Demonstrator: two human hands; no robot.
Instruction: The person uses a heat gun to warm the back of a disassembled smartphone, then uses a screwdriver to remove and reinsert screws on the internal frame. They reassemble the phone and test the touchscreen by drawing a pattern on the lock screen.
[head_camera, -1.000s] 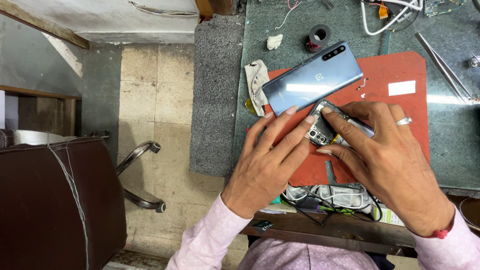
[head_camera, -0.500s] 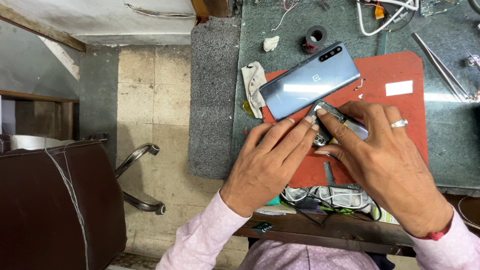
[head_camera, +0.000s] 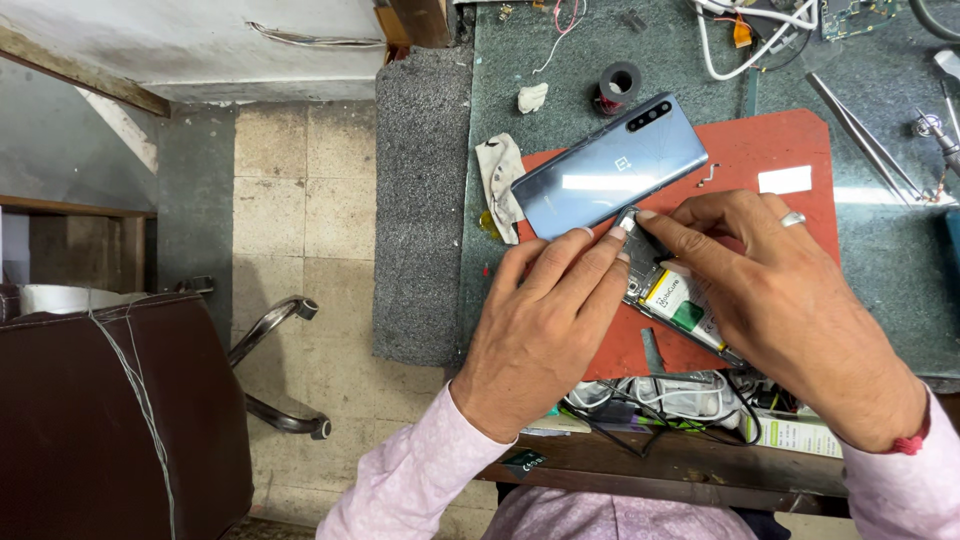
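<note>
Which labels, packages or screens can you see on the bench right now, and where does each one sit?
Battery label: on the opened phone under the right hand; rectangular, white with green and yellow.
White sticker: on the red mat, above the right hand; small blank-looking rectangle.
Phone back cover: on the mat's upper left, beyond the left hand; glossy blue-grey with a small logo.
Box: at the bench's near edge; white and green.
No lit screen shows.
</note>
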